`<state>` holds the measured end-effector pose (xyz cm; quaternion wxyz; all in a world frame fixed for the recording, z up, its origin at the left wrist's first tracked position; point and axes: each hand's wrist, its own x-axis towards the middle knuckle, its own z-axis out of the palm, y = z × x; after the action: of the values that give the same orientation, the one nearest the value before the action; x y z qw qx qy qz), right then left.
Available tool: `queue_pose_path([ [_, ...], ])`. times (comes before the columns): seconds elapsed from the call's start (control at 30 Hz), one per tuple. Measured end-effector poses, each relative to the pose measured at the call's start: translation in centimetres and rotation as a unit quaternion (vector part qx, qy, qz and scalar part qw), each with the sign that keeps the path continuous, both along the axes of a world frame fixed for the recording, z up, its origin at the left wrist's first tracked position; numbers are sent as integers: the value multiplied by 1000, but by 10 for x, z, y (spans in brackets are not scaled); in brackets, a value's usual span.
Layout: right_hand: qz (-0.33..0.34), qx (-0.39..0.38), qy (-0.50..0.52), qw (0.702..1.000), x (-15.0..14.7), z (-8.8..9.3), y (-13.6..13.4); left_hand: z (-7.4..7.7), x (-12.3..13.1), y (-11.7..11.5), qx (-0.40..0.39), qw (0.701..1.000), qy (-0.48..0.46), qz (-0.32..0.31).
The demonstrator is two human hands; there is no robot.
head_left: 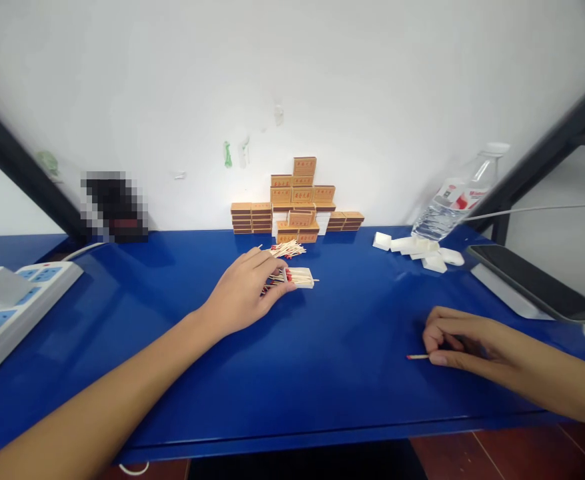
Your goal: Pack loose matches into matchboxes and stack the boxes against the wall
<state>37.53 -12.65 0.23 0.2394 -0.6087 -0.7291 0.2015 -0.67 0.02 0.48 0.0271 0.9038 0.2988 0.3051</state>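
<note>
At the middle of the blue table, my left hand [246, 288] grips the end of a small white matchbox tray [306, 283] between thumb and fingers. Red-tipped matches [299, 274] lie in the tray, and one pokes out at its right end. More matches show under and between my left fingers. Behind that hand is a loose pile of matches [288, 249]. Over the right front of the table, my right hand [459, 340] pinches a single match [417, 357], its red head pointing left.
Stacked orange-brown matchboxes [302, 195] stand against the white wall. White pieces [415, 247] lie at the back right before a leaning plastic bottle [455, 193]. A phone [537, 280] rests at the right, a power strip [47, 280] at the left. The table's front edge [282, 443] runs below.
</note>
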Motion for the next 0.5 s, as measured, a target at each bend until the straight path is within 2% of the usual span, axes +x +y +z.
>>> queue_pose_path([
  [0.07,81,-104,-5,991,-5,8,13,1,-1,0,3,1000,-2,2],
  [0.1,100,-116,-6,988,-12,11,20,1,-1,1,3,1000,-4,2],
  [0.2,111,-23,9,993,-47,25,45,0,0,1,-5,1000,-7,0],
  [0.33,138,106,-3,985,-105,45,92,0,0,2,-1,1000,-12,-5],
  [0.4,176,111,-23,978,-126,50,112,1,-1,2,10,1000,-20,-5],
  [0.5,201,98,-17,975,-136,49,132,1,-1,2,23,999,-26,-2],
])
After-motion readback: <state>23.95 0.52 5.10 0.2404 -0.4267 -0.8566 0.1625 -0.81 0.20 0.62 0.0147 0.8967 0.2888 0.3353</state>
